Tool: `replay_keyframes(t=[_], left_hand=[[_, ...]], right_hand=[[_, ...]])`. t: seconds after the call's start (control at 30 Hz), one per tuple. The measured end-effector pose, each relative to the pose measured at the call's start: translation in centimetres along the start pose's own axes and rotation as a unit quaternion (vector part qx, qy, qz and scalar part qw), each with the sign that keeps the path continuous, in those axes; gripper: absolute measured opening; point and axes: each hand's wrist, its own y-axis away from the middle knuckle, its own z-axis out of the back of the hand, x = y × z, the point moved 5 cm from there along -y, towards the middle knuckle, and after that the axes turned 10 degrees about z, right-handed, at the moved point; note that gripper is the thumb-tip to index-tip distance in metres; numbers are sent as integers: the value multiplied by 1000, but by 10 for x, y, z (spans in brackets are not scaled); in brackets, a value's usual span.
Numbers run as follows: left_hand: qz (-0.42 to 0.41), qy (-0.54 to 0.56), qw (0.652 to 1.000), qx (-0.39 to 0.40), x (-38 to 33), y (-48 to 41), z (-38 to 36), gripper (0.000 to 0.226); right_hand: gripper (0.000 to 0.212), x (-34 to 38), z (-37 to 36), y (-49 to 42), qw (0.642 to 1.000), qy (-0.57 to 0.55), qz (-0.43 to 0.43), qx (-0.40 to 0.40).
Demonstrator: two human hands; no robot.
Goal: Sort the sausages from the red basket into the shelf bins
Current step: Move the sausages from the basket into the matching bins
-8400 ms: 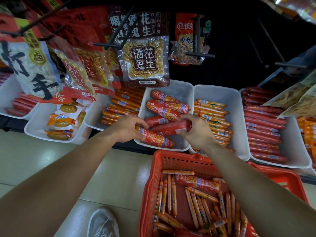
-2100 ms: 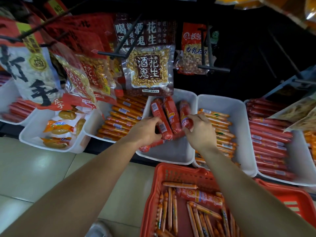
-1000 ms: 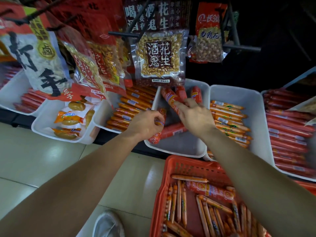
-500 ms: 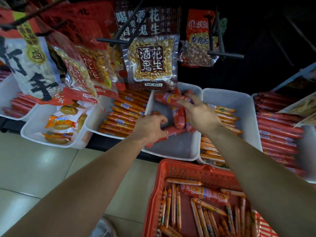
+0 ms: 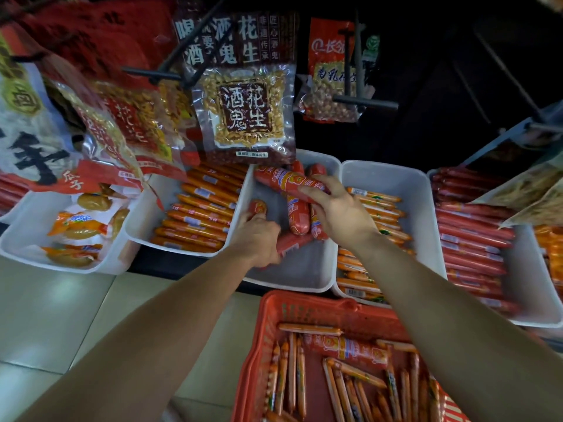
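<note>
Both hands are inside the middle white bin [image 5: 304, 275] on the shelf. My right hand [image 5: 338, 211] grips a thick red sausage [image 5: 286, 181] lying crosswise near the bin's back. My left hand [image 5: 259, 236] is closed around another thick red sausage [image 5: 258, 207] at the bin's left side; its lower end pokes out at the right of the fist. Two more thick sausages [image 5: 298, 217] lie lengthwise between the hands. The red basket [image 5: 274, 318] sits below, holding several thin orange sausages [image 5: 344, 388] and one thick red sausage [image 5: 344, 348].
White bins flank the middle one: orange sausages [image 5: 195, 214] to the left, thin orange sausages [image 5: 377, 208] to the right, dark red sausages [image 5: 469, 233] further right, snack packs [image 5: 76, 229] far left. Peanut bags [image 5: 246, 111] hang on metal hooks just above the bins. Tiled floor below left.
My right hand has shifted right along the crosswise thick sausage. My left hand has moved up and left onto a thick sausage at the bin's left side.
</note>
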Motion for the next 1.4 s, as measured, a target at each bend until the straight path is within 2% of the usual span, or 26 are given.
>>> replay_keyframes(t=[0.07,0.13,0.2,0.37,0.47,0.53,0.6,0.73,0.8,0.87,0.93,0.97,1.07,1.2,1.3,1.4], left_hand=[[10,96,995,20,2,11,3,44],[39,249,967,32,7,23,13,37],[72,332,940,36,19,34,23,34],[122,355,926,30,67,71,43,26],[154,443,883,-2,97,97,50,42],[190,504,841,-44,111,108,53,39],[216,512,826,-89,113,111,51,35],[205,466,849,-138,73,101,44,26],[197,465,853,-134,51,94,36,28],[162,468,863,-99,35,86,24,47],[113,421,899,-49,24,78,12,69],[94,385,918,-30,22,74,9,70],[68,293,953,-36,24,65,16,42],[114,307,941,-87,37,53,36,24],[108,311,940,-85,39,41,42,34],[76,287,953,-66,34,34,43,57]], right_hand=[[55,0,2,1,1000,-19,-5,-2],[52,0,4,2,999,-41,-6,-14],[52,-1,2,5,997,-70,-13,-15],[51,6,-9,20,993,-110,-36,28],[49,27,-16,30,991,-121,-47,17],[49,39,-23,39,988,-137,-72,3],[48,49,-29,49,984,-146,-96,11],[23,64,-33,60,961,-254,-107,16],[20,63,-29,59,966,-235,-108,18],[23,53,-18,54,972,-197,-125,-8],[23,42,-8,48,975,-176,-133,-30],[24,37,-6,44,977,-168,-131,-27],[36,23,-9,31,987,-111,-118,19],[59,5,-7,6,992,-11,-109,54],[83,-7,-16,-14,989,20,-103,108],[99,-13,-31,-27,982,37,-97,156]])
